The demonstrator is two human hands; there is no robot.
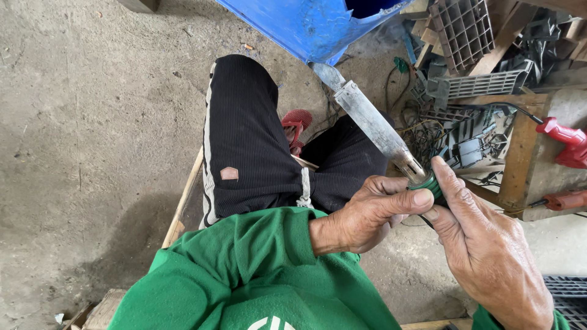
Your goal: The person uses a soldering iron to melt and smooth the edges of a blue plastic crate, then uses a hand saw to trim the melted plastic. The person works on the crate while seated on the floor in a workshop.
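Both hands meet at the handle end of a large knife. Its long steel blade [368,118] points up and away over my lap toward a blue plastic sheet. A band of green tape [431,183] wraps the handle where it meets the blade. My left hand [373,211] pinches that green band from the left with thumb and fingers. My right hand [486,250] grips the handle from the right, thumb stretched up along the tape. The handle itself is mostly hidden under my fingers.
I sit on a wooden bench [181,205] in black trousers [244,140] and a green top. A red sandal [296,125] shows between my knees. Blue plastic [306,24] lies ahead. Grey plastic grates [465,27], wires and red tools [565,140] on a wooden stand crowd the right.
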